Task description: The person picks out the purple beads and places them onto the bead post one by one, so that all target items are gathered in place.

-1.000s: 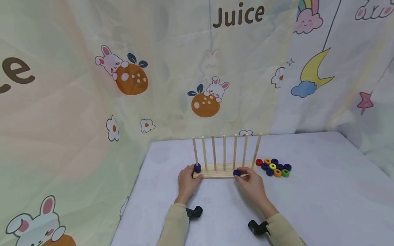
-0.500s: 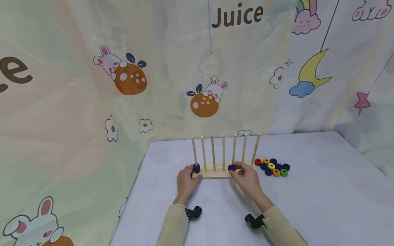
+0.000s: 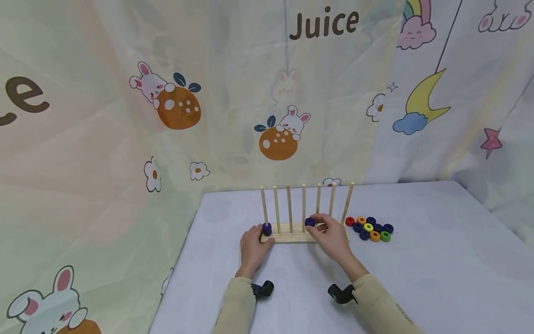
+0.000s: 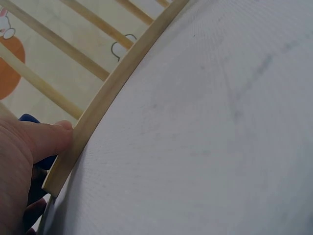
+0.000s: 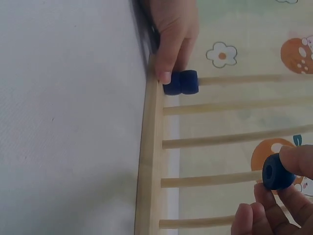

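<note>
A light wooden peg rack [image 3: 288, 238] with several upright pegs stands on the table. My left hand [image 3: 253, 248] grips its left end, the thumb pressed on the front edge of the base [image 4: 105, 100] in the left wrist view. Two blue beads [image 5: 181, 82] sit stacked at the foot of the leftmost peg, beside that thumb. Between thumb and fingertips my right hand [image 3: 331, 236] pinches another blue bead [image 5: 277, 172], raised above the base. Its hole shows in the right wrist view, where the bead overlaps one of the middle pegs. The other pegs in view carry no beads.
Right of the rack lies a cluster of loose beads in dark blue, orange, red, yellow [image 3: 368, 227] and green [image 3: 385, 237]. A white cloth covers the table [image 3: 442, 269]. Behind it hangs a printed curtain [image 3: 233, 93]. Each wrist wears a black device [image 3: 263, 289].
My right hand has moved left along the rack and upward, carrying the pinched blue bead from near the right pegs toward the middle ones. The left hand keeps its hold on the left end.
</note>
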`<state>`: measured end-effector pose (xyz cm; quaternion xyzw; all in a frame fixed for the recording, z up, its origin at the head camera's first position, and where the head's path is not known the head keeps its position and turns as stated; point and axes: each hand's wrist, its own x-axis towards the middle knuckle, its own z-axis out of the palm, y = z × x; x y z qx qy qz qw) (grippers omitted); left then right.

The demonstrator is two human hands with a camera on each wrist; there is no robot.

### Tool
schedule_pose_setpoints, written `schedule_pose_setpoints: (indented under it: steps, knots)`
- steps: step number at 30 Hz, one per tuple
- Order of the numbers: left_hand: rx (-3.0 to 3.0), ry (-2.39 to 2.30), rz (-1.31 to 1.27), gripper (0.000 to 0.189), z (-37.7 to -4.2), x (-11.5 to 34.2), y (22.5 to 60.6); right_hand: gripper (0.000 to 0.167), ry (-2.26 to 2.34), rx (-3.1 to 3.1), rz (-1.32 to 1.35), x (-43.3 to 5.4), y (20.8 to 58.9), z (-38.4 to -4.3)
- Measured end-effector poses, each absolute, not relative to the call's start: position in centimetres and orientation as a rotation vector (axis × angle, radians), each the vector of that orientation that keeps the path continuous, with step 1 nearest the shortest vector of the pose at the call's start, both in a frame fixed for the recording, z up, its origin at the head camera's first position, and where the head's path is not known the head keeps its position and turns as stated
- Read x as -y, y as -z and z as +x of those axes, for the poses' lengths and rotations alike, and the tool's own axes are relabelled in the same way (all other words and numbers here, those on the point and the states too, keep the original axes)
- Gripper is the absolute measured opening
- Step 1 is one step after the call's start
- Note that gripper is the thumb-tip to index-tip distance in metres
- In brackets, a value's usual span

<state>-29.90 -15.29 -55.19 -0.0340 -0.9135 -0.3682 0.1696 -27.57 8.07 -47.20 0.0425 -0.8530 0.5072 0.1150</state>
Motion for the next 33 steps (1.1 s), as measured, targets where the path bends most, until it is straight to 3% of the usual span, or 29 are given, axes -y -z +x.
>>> schedule_pose_setpoints:
  steps: [33]
  knots:
    - [2.632, 1.032, -0.07, 0.058, -29.9, 15.1, 55.0, 0.034, -1.403, 2.447, 0.403, -5.5, 42.7, -28.1]
